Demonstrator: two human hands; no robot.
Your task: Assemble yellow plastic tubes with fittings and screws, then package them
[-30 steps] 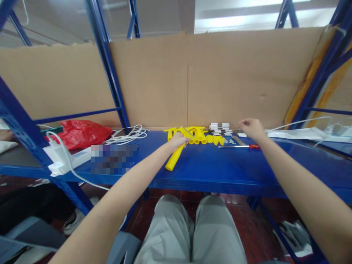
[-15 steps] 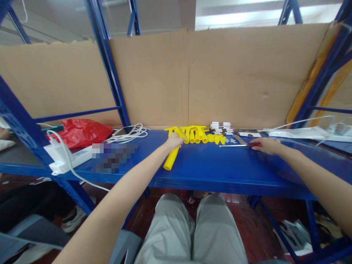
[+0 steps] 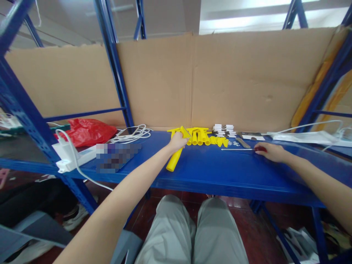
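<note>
My left hand (image 3: pixel 177 141) is closed around a yellow plastic tube (image 3: pixel 174 161) with a crosspiece at its far end. The tube lies tilted on the blue shelf, its open end toward me. To the right, my right hand (image 3: pixel 271 151) grips the red handle of a screwdriver (image 3: pixel 238 149). Its long metal shaft points left, close above or on the shelf; I cannot tell which. Several similar yellow tubes (image 3: pixel 200 137) lie in a row beyond my left hand. Small yellow wedge-like pieces (image 3: pixel 219 141) and tiny silvery parts (image 3: pixel 233 143) sit between the hands.
White pieces with dark ends (image 3: pixel 224 130) are stacked at the back before the cardboard wall (image 3: pixel 242 80). A red plastic bag (image 3: pixel 90 131), white cables (image 3: pixel 137 132) and a power strip (image 3: pixel 82 156) occupy the left. A white packet (image 3: pixel 299 136) lies at the back right.
The view has shifted slightly, moving the scene a little to the right. My right hand has come slightly nearer with the screwdriver. My left hand keeps its hold on the yellow tube.
</note>
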